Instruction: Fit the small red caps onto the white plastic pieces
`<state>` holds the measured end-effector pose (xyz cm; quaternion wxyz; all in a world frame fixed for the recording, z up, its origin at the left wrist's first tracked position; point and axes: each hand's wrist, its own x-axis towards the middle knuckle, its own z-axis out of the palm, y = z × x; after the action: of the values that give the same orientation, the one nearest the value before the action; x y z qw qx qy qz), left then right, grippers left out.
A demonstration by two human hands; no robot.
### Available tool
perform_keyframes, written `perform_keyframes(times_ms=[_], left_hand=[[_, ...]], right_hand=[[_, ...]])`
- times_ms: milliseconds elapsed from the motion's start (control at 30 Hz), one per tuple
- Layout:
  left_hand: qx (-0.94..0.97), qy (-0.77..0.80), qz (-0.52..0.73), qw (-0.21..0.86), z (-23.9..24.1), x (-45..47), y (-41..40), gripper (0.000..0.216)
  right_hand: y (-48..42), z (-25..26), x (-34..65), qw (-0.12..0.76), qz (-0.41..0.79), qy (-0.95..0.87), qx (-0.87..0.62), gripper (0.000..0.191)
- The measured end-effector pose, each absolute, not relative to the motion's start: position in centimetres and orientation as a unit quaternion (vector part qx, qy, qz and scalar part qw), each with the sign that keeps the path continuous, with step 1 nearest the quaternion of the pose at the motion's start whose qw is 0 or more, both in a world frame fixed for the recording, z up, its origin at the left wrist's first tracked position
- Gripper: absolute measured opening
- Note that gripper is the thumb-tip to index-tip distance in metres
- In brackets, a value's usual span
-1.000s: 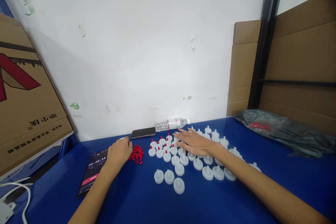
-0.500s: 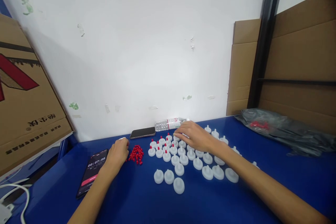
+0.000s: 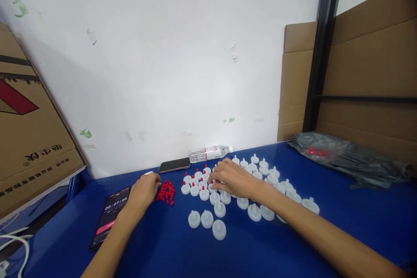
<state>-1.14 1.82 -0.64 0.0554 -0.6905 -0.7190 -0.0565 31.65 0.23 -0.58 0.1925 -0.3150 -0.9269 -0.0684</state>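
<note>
Many round white nozzle lids [image 3: 219, 229] with upright spouts stand on the blue table. Several at the left of the group, such as this lid [image 3: 194, 189], carry small red tip caps. My right hand [image 3: 233, 178] is over the group with its fingers bent down and drawn together at a lid; what lies between the fingertips is hidden. My left hand [image 3: 143, 190] rests with curled fingers at the left edge of a pile of loose red tip caps [image 3: 166, 192]. Whether it holds one cannot be seen. A small white object [image 3: 149, 173] shows just behind it.
A phone [image 3: 110, 215] with a timer lies left of my left forearm. Another phone [image 3: 174, 165] and a water bottle [image 3: 208, 153] lie along the wall. A grey plastic bag [image 3: 345, 156] with red pieces is at right. Cardboard [image 3: 39, 130] stands left; white cables [image 3: 24, 247] hang below.
My right hand has come down and nearer, from beside the bottle to the lids behind the red-tipped ones. My left hand stays by the red pile. The view has shifted slightly.
</note>
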Motion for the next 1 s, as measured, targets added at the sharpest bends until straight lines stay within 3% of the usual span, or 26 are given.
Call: perform_keyframes(times_ms=[400,567,700,833,900,1000], left_hand=[[-0.699,-0.711,-0.054,0.058,-1.3,-1.1,2.2,0.037],[-0.695,-0.714,-0.062,0.064,-0.8,-0.7,2.0,0.042],[-0.676,-0.726,-0.092,0.085,0.1,0.4,1.2,0.048],[-0.675,-0.716,-0.13,0.12,0.9,1.5,0.5,0.047],[-0.679,-0.707,-0.147,0.128,1.1,1.8,0.3,0.046],[-0.687,-0.692,-0.179,0.13,1.2,2.2,0.0,0.045]], right_hand=[[-0.9,-0.1,31.3,0.206,-0.046,-0.936,-0.283,0.034],[-0.8,-0.5,30.8,0.219,-0.04,-0.939,-0.261,0.019],[-0.8,-0.1,30.9,0.256,-0.015,-0.926,-0.276,0.021],[-0.5,-0.1,31.3,0.208,-0.027,-0.935,-0.284,0.028],[-0.4,-0.2,31.3,0.187,-0.034,-0.94,-0.283,0.024],[-0.4,0.0,31.4,0.226,-0.034,-0.927,-0.298,0.02]])
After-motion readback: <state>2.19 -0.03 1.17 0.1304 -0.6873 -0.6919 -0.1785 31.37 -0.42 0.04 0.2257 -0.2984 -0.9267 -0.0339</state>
